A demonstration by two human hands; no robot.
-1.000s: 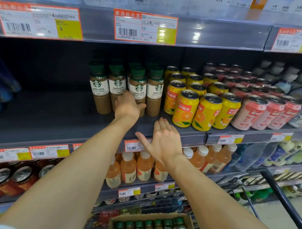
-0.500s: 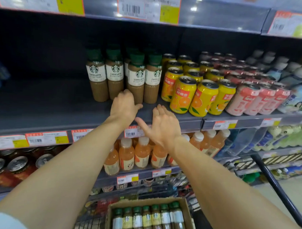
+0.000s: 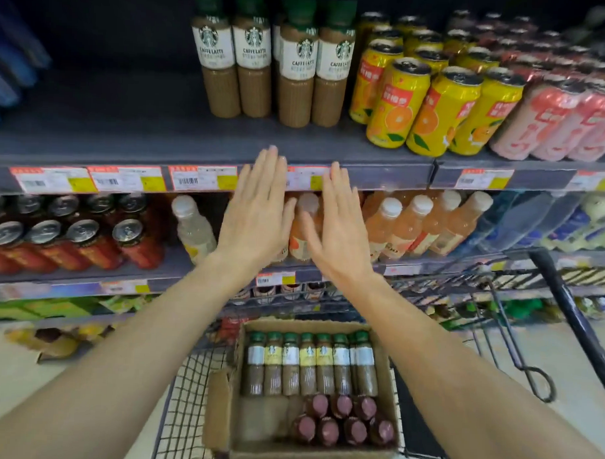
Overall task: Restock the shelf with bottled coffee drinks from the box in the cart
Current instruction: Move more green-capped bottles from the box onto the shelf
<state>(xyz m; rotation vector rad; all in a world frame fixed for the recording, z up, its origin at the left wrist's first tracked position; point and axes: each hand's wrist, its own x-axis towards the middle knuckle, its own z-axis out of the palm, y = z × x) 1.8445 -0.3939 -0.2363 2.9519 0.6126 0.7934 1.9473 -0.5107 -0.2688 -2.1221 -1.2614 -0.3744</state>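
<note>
**Hands flat and empty in front of the shelf edge**

Left hand [image 3: 257, 210] is extended, fingers straight and together, holding nothing; its fingertips reach the front edge of the shelf [image 3: 126, 134]. Right hand [image 3: 335, 223] is just beside it, also flat and empty, thumb spread toward the left hand.

Left section, lower tier: dark cans [image 3: 71, 242] with silver tops lie in a row; a pale bottle [image 3: 193, 229] with a white cap stands to their right. Price tags [image 3: 124, 180] with barcodes line the shelf edge; their print is too small to read.

Centre, far: four bottled coffee drinks [image 3: 272, 63] stand upright on the shelf in two pairs, touching. Each has a green cap and a white label with the Starbucks emblem and the words "CAFFE LATTE". The shelf space to their left holds no stock.

Centre, near: the box [image 3: 225, 439], open cardboard, sits in the wire cart [image 3: 182, 396]. Its far row holds upright coffee bottles [image 3: 310, 363] with green caps; near them stand bottles with dark red caps [image 3: 342, 419].

Right section: yellow cans [image 3: 429, 106] printed with orange fruit and Chinese characters, then pink cans [image 3: 555, 125]. Orange-coloured bottles [image 3: 417, 226] with white caps fill the tier below. The cart handle [image 3: 572, 317] runs along the right.
</note>
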